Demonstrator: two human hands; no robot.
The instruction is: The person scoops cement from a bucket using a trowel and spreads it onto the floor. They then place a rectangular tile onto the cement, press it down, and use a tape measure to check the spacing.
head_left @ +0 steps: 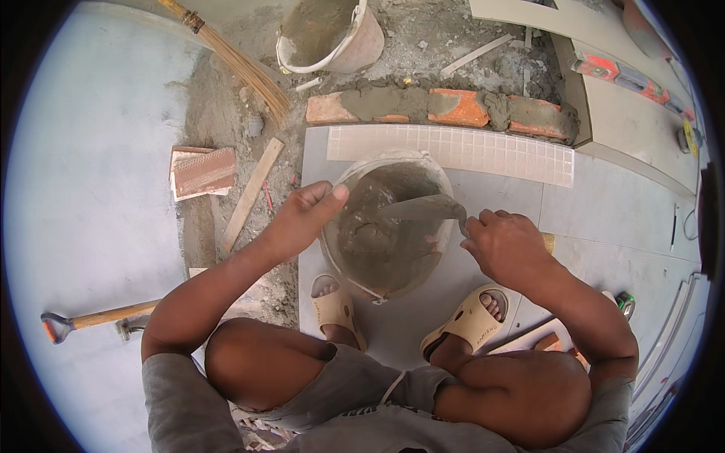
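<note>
– Where do we have the bucket (436,168)?
– On the grey floor (404,325), just ahead of our sandals (330,306), with mortar (377,249) inside.
– And our left hand (311,215)?
– At the bucket's left rim: our thumb lies over the edge and our fingers are curled, gripping it.
– Our right hand (504,240)?
– Closed around the handle of the trowel (424,208). The blade points left across the bucket; we cannot tell if it touches the mortar.
– What do we see beyond?
– A white mosaic strip (498,160), then mortared bricks (459,108), then a second bucket (361,44).
</note>
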